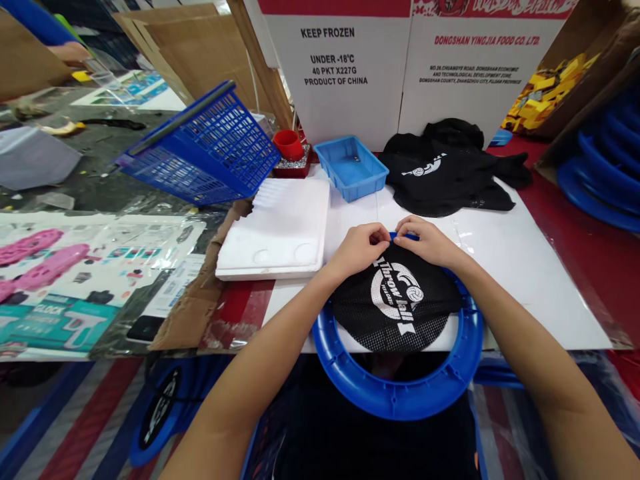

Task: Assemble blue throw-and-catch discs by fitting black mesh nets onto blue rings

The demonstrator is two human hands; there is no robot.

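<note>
A blue plastic ring (395, 398) rests partly on the white board and juts over the table's front edge. Across its opening lies a black mesh fabric (430, 303) with a white printed logo. At the ring's far rim my left hand (364, 247) pinches the fabric's edge against the plastic. Close beside it, my right hand (425, 241) has its fingers closed on the same edge. Both sets of fingertips nearly meet there, and any small part between them is hidden.
Behind my hands stand a light blue tray (353, 170) and more black mesh fabric (445, 173). To the left are a white foam block (280, 230) and a tilted blue basket (210, 143). Blue rings (607, 167) are stacked at right. A white carton (350, 107) stands behind.
</note>
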